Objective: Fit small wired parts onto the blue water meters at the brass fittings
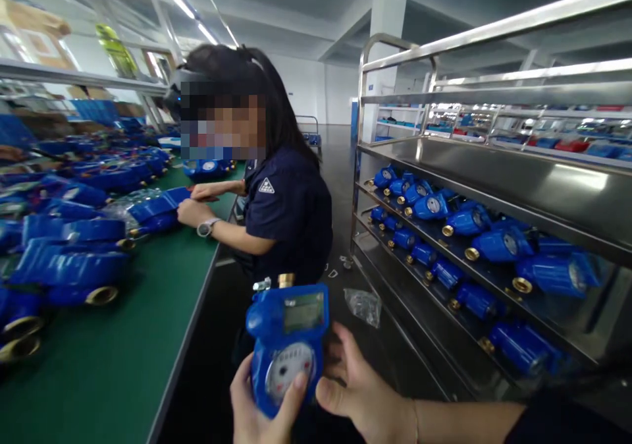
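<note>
A blue water meter (263,357) with a grey display, a round white dial and a brass threaded end is held up before me, beyond the table's edge. My left hand (269,408) grips its lower part, the thumb lying over the dial. Beside the meter's right side is my right hand (368,391), thumb and fingers apart; its fingertips reach partly behind the casing, and whether they touch it is unclear. The dial's figures are too blurred to read.
A green-topped table (148,312) on the left carries many blue meters (74,263). A co-worker (291,213) sits there, hands on a blue piece. To the right stands a metal rack (494,161) with rows of blue meters. A clear plastic bag (364,305) lies on the floor.
</note>
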Motion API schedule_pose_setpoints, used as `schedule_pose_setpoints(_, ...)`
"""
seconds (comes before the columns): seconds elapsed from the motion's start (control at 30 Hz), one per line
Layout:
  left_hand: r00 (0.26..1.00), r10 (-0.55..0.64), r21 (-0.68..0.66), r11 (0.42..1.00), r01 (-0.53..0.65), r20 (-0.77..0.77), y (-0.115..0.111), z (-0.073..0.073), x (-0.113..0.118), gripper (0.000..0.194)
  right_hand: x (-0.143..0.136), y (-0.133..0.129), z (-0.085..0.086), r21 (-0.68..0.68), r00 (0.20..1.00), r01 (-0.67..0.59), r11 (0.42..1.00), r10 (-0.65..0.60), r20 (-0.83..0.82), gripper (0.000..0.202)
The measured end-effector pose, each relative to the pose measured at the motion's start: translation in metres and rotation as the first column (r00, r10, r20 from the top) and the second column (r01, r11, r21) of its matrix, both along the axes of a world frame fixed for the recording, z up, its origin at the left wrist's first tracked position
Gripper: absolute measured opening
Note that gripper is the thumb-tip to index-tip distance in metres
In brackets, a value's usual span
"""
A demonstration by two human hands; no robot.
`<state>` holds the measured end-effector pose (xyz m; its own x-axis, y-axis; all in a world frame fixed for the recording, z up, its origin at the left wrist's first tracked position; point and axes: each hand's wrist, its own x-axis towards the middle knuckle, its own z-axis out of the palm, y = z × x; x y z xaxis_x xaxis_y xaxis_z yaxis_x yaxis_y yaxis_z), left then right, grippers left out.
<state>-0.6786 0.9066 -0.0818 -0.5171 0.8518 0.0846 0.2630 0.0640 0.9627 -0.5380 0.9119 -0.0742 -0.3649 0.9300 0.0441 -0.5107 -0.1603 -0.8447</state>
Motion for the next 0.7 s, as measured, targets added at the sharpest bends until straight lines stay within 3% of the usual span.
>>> schedule_pose_setpoints(0.07, 0.988, 0.009, 0.012, 1.0, -0.008, -0.154, -0.007, -0.01, -0.002, 0.094, -0.016, -0.013, -0.003, -0.035, 0.983, -0.068, 0.997, 0.061, -0.174, 0.089)
schedule_pose_setpoints(0.17, 0.903, 0.018, 0.082, 0.996, 0.019, -0.43, -0.018, -0.039, -0.006, 0.091, -0.034, -0.019, -0.009, -0.151, 0.957, 0.0, 0.989, -0.044, -0.288, 0.074)
schedule_pose_setpoints(0.27, 0.783, 0.011, 0.057, 0.998, 0.032, -0.622, -0.026, -0.064, -0.006, 0.083, -0.046, -0.017, -0.026, -0.325, 0.96, 0.082, 0.942, -0.162, -0.229, 0.069)
schedule_pose_setpoints(0.47, 0.599, -0.148, -0.181, 0.983, 0.005, -0.787, -0.044, -0.098, 0.009, 0.062, -0.046, -0.022, -0.084, -0.486, 0.987, 0.135, 0.864, -0.161, -0.013, 0.048)
schedule_pose_setpoints(0.57, 0.594, -0.245, -0.262, 0.963, 0.06, -0.766, -0.031, -0.119, 0.018, 0.055, -0.038, -0.012, -0.116, -0.553, 0.968, 0.253, 0.794, -0.21, 0.14, 0.043)
schedule_pose_setpoints(0.7, 0.586, -0.4, -0.317, 0.916, 0.244, -0.705, 0.022, -0.138, 0.025, 0.058, -0.025, 0.031, -0.142, -0.592, 0.921, 0.388, 0.706, -0.323, 0.218, 0.042)
